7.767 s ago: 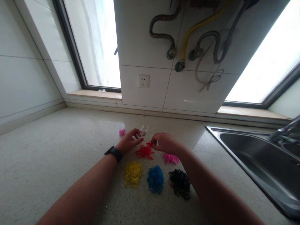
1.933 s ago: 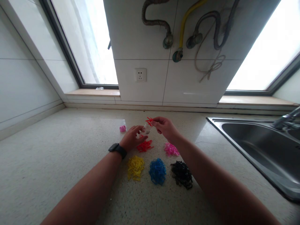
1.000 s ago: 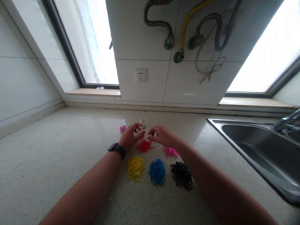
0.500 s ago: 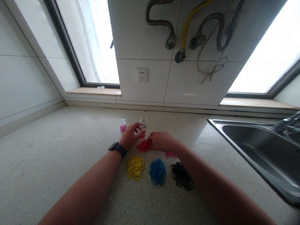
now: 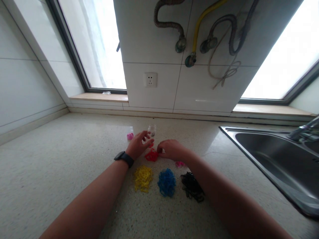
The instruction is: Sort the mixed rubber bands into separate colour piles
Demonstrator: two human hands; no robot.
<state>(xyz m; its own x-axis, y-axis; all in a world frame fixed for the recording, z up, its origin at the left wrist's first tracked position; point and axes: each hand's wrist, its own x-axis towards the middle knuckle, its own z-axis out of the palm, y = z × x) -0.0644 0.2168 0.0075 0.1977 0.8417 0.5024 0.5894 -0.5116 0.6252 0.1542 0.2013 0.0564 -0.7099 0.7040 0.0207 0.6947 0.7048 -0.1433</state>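
A small clear plastic jar with some red at its lower end stands on the counter, partly covered by my left hand. The thumb and fingers of that hand curve around the jar's left side. Just in front lies a pile of red rubber bands. At the pile's right edge my right hand has its fingertips pinched together on red bands; how many is too small to tell. Closer to me are piles of yellow bands, blue bands and black bands, the last partly behind my right forearm.
A pink object lies left of the jar, and some pink bands lie beside my right wrist. The speckled counter meets a tiled wall with a socket and hoses. At the right is a steel sink with a faucet.
My right hand's fingertips have lifted slightly and pinch at the red pile's right edge. The left hand and jar hold their place; the whole view shifts a little.
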